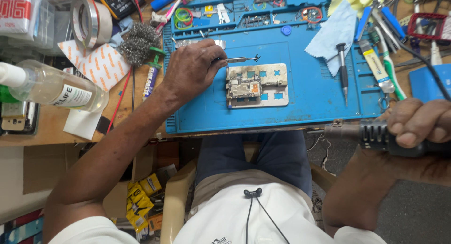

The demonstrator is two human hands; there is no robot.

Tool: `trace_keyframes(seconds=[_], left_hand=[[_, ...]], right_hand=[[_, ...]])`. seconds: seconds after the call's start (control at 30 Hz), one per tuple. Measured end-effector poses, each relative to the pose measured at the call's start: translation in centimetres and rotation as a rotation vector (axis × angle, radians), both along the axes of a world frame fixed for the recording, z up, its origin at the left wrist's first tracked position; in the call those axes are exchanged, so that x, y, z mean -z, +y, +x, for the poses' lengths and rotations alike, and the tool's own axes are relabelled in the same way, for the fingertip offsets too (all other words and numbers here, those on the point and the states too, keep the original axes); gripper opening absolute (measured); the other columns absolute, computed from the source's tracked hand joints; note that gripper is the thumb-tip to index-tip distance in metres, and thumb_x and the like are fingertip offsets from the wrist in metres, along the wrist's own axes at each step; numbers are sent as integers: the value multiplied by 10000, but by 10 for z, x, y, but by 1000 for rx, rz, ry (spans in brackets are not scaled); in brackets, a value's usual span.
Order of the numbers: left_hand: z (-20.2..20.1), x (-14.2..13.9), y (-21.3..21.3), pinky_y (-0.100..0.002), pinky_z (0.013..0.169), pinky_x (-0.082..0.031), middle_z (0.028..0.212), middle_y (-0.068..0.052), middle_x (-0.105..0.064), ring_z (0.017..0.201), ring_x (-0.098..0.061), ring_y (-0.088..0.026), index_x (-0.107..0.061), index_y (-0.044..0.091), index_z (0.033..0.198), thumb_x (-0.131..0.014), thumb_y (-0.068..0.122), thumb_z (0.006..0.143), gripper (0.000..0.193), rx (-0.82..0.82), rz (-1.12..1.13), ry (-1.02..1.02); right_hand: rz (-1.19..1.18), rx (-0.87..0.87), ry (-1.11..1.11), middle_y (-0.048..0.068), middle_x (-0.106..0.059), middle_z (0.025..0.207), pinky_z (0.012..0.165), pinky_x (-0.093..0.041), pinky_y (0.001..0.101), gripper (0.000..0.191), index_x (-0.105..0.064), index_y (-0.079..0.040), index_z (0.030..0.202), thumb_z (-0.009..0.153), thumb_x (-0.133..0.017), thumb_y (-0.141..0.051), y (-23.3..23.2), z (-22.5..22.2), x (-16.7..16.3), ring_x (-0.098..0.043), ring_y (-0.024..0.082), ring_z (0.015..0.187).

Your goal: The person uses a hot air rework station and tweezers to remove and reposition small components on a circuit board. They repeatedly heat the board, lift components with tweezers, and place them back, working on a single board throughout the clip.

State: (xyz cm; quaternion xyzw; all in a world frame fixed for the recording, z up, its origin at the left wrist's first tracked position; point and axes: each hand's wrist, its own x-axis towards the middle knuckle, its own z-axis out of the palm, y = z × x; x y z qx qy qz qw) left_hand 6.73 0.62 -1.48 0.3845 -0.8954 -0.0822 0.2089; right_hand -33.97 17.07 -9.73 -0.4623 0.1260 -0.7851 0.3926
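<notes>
Tweezers over a clamped circuit board, hot-air handle held off the mat

The left hand (190, 70) pinches tweezers (240, 59), tips just above the circuit board (244, 90) in its metal holder (265, 84) on the blue mat (300, 103). The right hand (416, 122), partly cut off at the frame edge, grips a black hot-air handle (376, 135); its rear end is hidden.

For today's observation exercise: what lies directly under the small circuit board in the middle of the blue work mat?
The circuit board sits on a pale metal holder plate with cut-out windows showing the blue mat. The part of the plate beneath the board is hidden.
</notes>
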Motion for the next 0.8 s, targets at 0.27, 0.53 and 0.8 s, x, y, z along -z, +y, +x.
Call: trace_keyframes(seconds=[0.27, 0.53, 0.8], left_hand=[[-8, 20, -30, -431, 688, -596, 922, -84, -702, 802, -730, -243, -742, 64, 1045, -802, 202, 889, 217, 45, 97, 11], [8, 56, -53, -450, 837, -555, 982, -76, -651, 982, -650, -281, -749, 80, 1065, -821, 129, 960, 137, 133, -171, 63], [10, 78, -88, -430, 784, -543, 945, -49, -637, 932, -623, -242, -758, 146, 1070, -823, 280, 918, 212, 174, -297, 108]], right_hand=[[42, 281, 11, 71, -598, 820, 633, -578, 330, 284, -471, -114, 1049, 1087, -598, -365, -34, 24, -35, -694, 178, 633], [-39, 256, 452, 148, -618, 858, 605, -579, 369, 226, -424, -128, 1259, 1197, -639, -161, -96, 101, -71, -669, 250, 608], [-87, 170, 593, 111, -618, 904, 628, -601, 353, 269, -406, -132, 1318, 1238, -661, -103, -114, 160, -82, -697, 216, 647]])
